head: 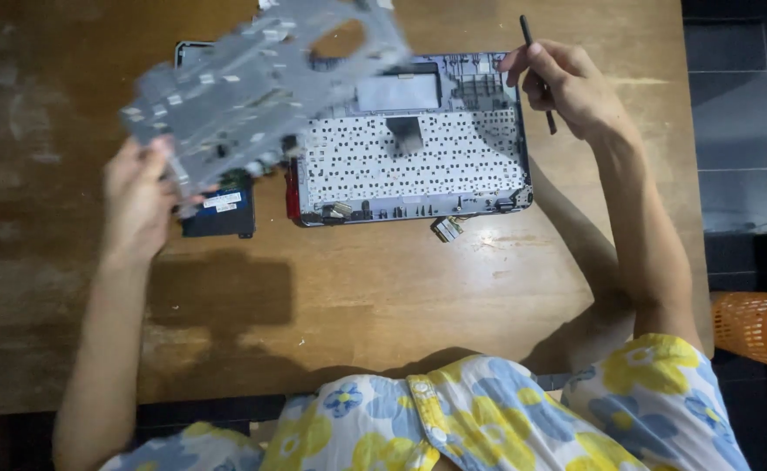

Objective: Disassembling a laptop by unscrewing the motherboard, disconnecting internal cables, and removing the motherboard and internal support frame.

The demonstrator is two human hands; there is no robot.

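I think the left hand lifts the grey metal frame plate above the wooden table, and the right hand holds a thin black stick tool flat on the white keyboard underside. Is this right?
Not quite. In the head view the right hand holds the thin black stick tool raised beside the laptop shell, not flat on the white keyboard underside. The rest stands: the left hand lifts the grey metal frame plate above the wooden table.

A laptop shell lies on the table, basket at right.

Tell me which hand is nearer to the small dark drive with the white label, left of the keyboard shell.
Left. The left hand is just beside the drive, lifting a grey metal frame above it. The right hand, holding a thin black tool, is beyond the keyboard shell.
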